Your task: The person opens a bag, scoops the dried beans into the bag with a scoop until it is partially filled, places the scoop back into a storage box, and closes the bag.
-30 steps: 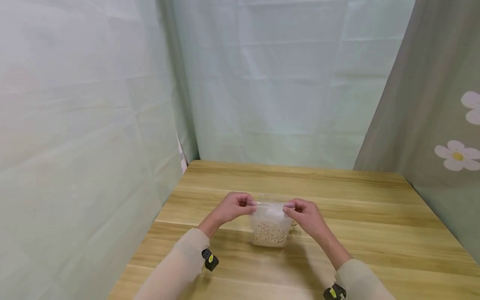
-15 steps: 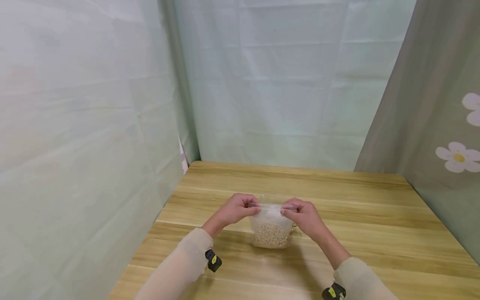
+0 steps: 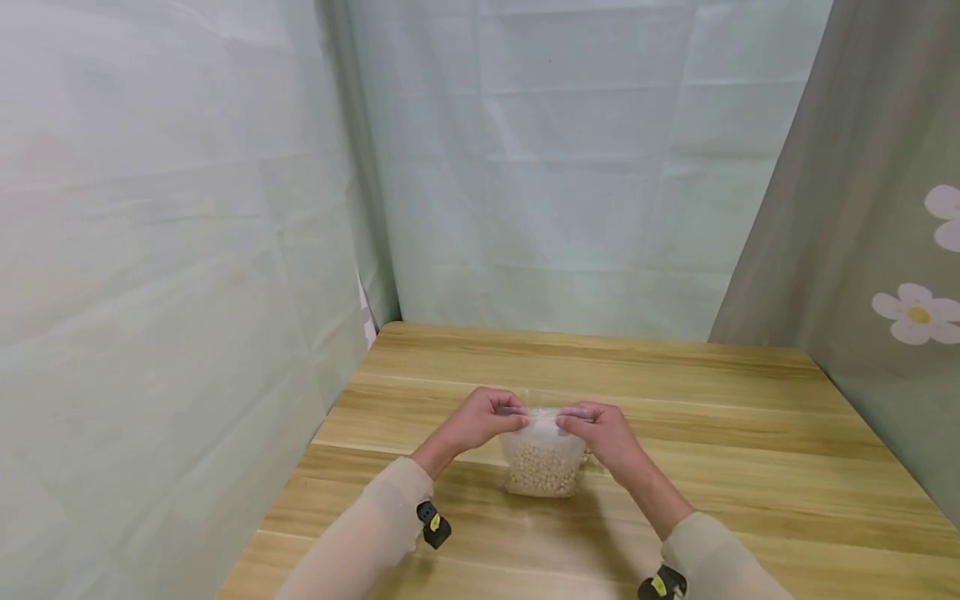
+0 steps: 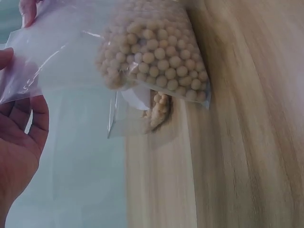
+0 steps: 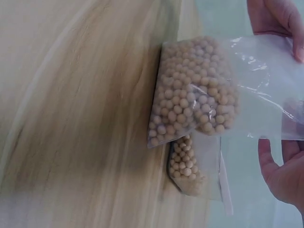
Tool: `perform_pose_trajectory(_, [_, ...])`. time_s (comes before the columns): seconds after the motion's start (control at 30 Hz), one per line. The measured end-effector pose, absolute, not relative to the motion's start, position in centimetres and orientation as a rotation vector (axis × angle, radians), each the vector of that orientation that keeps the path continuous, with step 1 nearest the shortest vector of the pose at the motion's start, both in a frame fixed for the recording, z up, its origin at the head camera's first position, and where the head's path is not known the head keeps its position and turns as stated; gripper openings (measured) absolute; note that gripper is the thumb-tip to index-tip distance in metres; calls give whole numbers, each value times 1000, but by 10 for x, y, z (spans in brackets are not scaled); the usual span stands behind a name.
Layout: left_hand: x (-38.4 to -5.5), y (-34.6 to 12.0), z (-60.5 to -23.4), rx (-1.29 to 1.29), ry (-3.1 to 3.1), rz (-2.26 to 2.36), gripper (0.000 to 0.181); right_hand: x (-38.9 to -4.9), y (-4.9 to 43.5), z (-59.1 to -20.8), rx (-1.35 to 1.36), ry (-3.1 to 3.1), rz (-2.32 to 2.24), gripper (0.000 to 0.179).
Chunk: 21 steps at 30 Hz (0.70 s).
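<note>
A clear plastic bag (image 3: 540,462), its lower half filled with small round beige balls, stands upright on the table. My left hand (image 3: 483,421) pinches its upper edge on the left between thumb and fingers. On the right, my right hand (image 3: 611,437) pinches the same edge, a short gap away. In the left wrist view, the balls (image 4: 161,57) bulge near the bottom of the film. Behind stands a second clear bag (image 5: 185,161) with similar balls, seen in the right wrist view and mostly hidden by the front one.
The wood-grain table (image 3: 420,358) stretches out around the bags. Pale cloth (image 3: 540,167) hangs behind it and along the left side. At the right is a grey-green curtain (image 3: 840,208) with white flowers.
Both hands have drawn closer together along the bag's upper edge, the left going right and the right going slightly left. The bag stays nearly in place.
</note>
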State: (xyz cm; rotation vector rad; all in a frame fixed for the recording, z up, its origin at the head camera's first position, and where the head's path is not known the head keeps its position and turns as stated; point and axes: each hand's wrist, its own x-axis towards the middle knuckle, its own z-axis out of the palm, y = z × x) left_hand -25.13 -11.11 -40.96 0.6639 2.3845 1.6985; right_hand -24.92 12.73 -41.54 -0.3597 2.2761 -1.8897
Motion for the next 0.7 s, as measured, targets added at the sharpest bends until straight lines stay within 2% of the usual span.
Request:
perform_pose_trajectory(0.23, [-251, -109, -403, 645, 2454, 1612, 12, -248, 124, -415, -326, 2250, -1897, 26])
perform_pose_trajectory(0.47, [-251, -105, -402, 627, 2461, 1609, 12, -246, 115, -420, -261, 2298, -1941, 20])
perform_pose_trajectory(0.7, [-249, -100, -399, 607, 2499, 1567, 11, -241, 110, -419, -236, 2271, -1988, 25])
